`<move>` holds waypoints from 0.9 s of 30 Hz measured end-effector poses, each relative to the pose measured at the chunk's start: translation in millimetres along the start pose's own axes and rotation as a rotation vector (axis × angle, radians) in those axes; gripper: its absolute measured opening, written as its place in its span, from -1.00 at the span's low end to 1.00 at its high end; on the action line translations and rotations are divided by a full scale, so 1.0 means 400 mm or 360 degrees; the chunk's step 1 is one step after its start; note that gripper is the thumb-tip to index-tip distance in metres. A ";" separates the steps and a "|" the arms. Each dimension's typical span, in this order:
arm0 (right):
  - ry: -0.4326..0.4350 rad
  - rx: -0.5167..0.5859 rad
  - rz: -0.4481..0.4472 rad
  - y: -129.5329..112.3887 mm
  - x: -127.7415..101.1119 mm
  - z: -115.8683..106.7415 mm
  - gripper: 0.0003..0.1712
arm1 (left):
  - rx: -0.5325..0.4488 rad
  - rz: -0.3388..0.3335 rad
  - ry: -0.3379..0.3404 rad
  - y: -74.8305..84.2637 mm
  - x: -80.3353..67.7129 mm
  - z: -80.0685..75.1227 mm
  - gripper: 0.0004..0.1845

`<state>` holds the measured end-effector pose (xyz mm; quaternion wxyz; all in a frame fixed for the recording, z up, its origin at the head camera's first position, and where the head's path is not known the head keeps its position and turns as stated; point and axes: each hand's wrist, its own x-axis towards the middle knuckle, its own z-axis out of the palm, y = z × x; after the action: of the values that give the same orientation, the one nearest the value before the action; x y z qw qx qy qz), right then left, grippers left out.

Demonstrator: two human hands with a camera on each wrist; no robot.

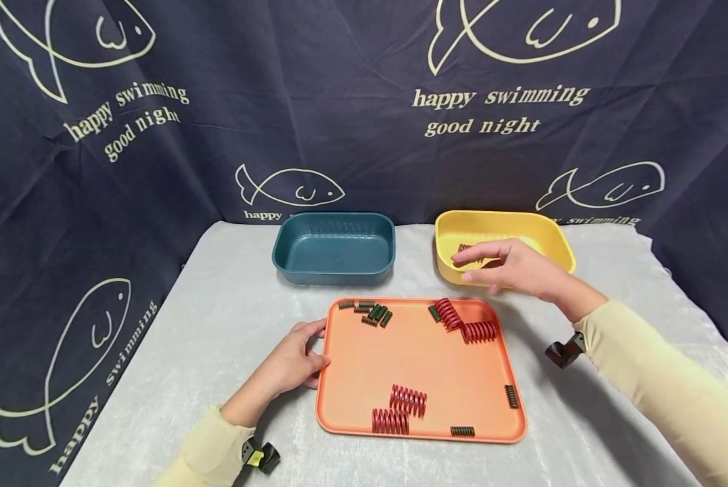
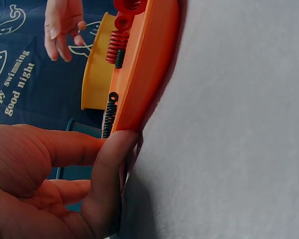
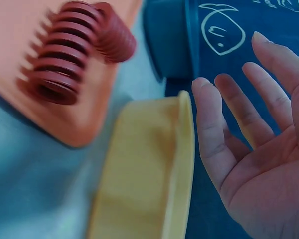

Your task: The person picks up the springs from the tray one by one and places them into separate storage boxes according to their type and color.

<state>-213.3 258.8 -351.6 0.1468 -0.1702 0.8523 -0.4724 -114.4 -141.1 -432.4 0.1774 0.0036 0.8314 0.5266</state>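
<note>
An orange tray (image 1: pixel 419 368) lies on the grey cloth with several red coil springs (image 1: pixel 461 323) and small dark springs (image 1: pixel 370 312) on it. My left hand (image 1: pixel 297 358) pinches the tray's left rim between thumb and index finger (image 2: pixel 112 144), close to the small dark springs (image 2: pixel 109 117). My right hand (image 1: pixel 504 267) hovers over the yellow bin (image 1: pixel 553 237) with fingers spread and the palm (image 3: pixel 249 99) empty. A red spring (image 1: pixel 464 248) lies inside that bin. In the right wrist view the yellow bin's rim (image 3: pixel 149 164) sits beside the tray corner and red springs (image 3: pixel 65 59).
A dark blue bin (image 1: pixel 333 247) stands behind the tray, left of the yellow one. A dark fish-print curtain (image 1: pixel 364 101) hangs right behind the table. Grey cloth (image 1: pixel 218 325) covers the table on both sides of the tray.
</note>
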 end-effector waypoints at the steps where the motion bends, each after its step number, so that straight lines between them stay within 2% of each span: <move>1: -0.0003 0.0020 0.0014 0.008 -0.002 0.007 -0.47 | -0.0002 0.0000 0.0000 0.000 0.000 0.000 -0.24; 11: -0.0057 0.0144 0.0046 0.080 -0.020 0.068 -0.49 | -0.0002 0.0013 0.0001 -0.001 0.000 -0.001 -0.25; 27: 0.0014 0.0051 0.0017 0.123 -0.017 0.122 -0.45 | -0.0002 0.0009 0.0010 0.001 -0.001 0.000 -0.24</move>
<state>-194.7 249.4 -418.1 0.1482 -0.1612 0.8462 -0.4859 -114.2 -140.9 -432.0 0.1732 0.0042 0.8316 0.5277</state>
